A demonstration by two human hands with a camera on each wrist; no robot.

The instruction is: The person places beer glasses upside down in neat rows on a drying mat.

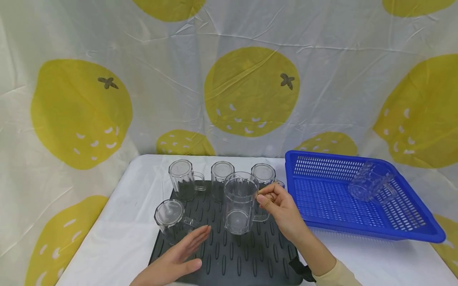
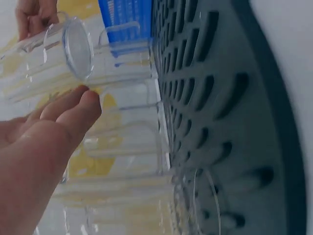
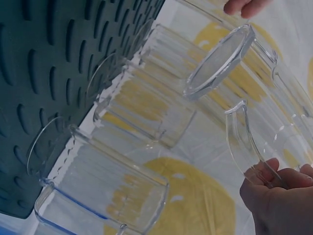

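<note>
My right hand [image 1: 277, 206] pinches the handle of a clear glass mug [image 1: 239, 206], its thick base facing down over the dark ribbed mat [image 1: 229, 254]. In the right wrist view, fingers and thumb close on that handle [image 3: 238, 142]. My left hand [image 1: 179, 254] is held out with straight fingers, left of and below this mug, holding nothing. Close by it is a front-left mug [image 1: 169, 218], standing base up on the mat. Behind stand three more base-up mugs: left [image 1: 181, 178], middle [image 1: 218, 182] and right [image 1: 263, 172], the last two partly hidden by the held mug.
A blue perforated basket [image 1: 322, 226] sits to the right of the mat, with another clear mug [image 1: 365, 186] lying inside against its far right side. White cloth [image 1: 118, 230] covers the table. Behind hangs a fabric backdrop [image 1: 250, 24] printed with yellow fruit.
</note>
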